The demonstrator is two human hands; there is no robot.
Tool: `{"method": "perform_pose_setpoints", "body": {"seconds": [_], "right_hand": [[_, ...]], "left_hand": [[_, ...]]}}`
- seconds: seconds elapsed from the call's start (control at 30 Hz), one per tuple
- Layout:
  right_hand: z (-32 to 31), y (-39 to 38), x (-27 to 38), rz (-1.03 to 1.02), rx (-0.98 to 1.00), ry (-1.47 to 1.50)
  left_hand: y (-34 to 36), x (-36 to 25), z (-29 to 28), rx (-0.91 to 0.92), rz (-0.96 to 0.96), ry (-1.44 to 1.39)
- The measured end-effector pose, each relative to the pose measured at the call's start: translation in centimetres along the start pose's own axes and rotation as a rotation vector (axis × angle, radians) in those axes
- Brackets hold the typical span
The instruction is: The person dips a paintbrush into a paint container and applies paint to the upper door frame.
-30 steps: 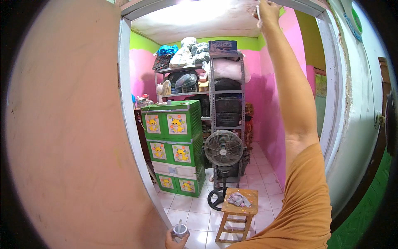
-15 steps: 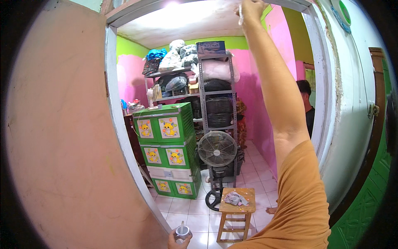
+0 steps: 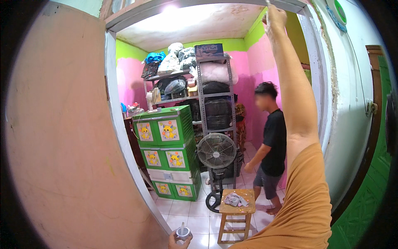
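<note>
Low at the bottom of the head view, my left hand [image 3: 175, 242] grips a small pale cup [image 3: 187, 235] with a stick standing in it. My right arm is raised high to the top of the wooden door frame [image 3: 207, 7], where my right hand [image 3: 275, 18] is closed on a thin pale tool [image 3: 268, 12]; its tip is too small to make out. Below, past the doorway, a wooden stool [image 3: 226, 209] carries a crumpled cloth [image 3: 235, 200].
A person [image 3: 271, 137] in a dark shirt walks inside the pink room, behind my right arm. Ahead stand a green drawer cabinet [image 3: 184, 133], a pedestal fan [image 3: 216, 150] and metal shelves [image 3: 230, 95] loaded with bags. A peach door panel [image 3: 62, 133] fills the left.
The person has come into the room from the right, moving leftward. My right hand has shifted rightward along the top of the frame since half a second ago. My left hand still grips the cup.
</note>
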State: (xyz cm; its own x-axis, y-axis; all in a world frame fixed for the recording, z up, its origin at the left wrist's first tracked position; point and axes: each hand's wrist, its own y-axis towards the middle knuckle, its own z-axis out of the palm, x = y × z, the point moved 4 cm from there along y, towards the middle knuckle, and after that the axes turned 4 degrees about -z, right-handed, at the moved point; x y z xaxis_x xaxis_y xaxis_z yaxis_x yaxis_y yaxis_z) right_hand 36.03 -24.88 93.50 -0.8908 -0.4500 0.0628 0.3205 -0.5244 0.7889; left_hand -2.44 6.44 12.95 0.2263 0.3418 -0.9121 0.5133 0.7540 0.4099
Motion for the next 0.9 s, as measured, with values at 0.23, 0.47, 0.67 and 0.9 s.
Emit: {"method": "perform_pose_setpoints", "body": {"seconds": [0.23, 0.47, 0.67, 0.9], "right_hand": [[-2.8, 3.0, -1.1, -0.034, -0.257, -0.168], [6.6, -4.0, -2.6, -0.468, -0.094, -0.346], [7.0, -6.3, -0.5, -0.660, 0.061, -0.454], [-0.7, -2.0, 2.0, -0.210, -0.172, -0.225]], "left_hand": [[0.7, -0.7, 0.2, 0.084, 0.001, -0.050], [0.6, 0.6, 0.0, 0.094, -0.151, -0.109], [-0.9, 0.0, -0.2, 0.017, -0.012, -0.022], [-1.3, 1.2, -0.5, 0.006, -0.196, -0.352]]}}
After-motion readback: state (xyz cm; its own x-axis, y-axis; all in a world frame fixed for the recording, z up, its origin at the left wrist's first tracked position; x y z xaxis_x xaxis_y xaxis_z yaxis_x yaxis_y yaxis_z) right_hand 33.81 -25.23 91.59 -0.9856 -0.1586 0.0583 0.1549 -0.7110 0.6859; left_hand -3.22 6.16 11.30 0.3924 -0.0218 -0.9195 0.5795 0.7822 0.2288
